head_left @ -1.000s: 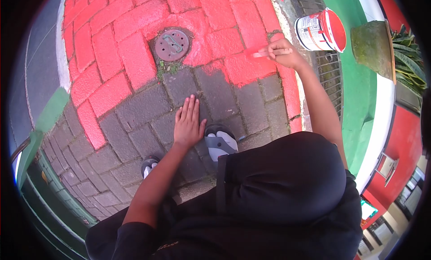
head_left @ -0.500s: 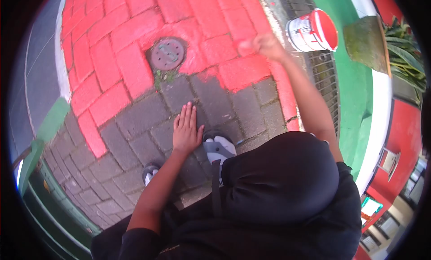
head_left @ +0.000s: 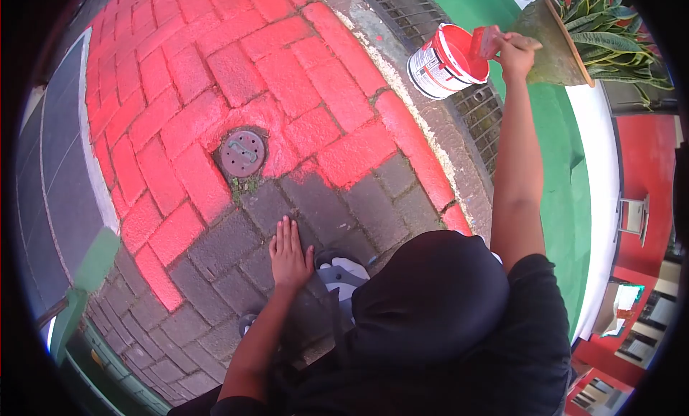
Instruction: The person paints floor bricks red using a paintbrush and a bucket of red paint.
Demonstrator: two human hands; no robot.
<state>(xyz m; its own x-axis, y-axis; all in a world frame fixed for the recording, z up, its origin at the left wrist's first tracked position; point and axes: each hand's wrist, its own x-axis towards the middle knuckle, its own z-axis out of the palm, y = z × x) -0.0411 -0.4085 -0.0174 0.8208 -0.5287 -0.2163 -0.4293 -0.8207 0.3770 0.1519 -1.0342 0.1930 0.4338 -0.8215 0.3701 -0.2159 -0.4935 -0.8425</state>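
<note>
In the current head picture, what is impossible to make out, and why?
In the head view:
Smaller print on the bucket: too small to read.
How full it is: its wall hides the bottom.
Part of the brush handle: covered by the right hand.
Left palm: hidden by the back of the left hand.
Most of one foot: behind the left forearm.

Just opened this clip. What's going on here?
A person's right hand grips a brush with red bristles at the mouth of a white bucket of red paint. The left hand is palm down over the bare gray pavers, holding nothing. The red pavers stretch away beyond, around a round metal cover, while the ones nearest the person are mostly uncoated.
</note>
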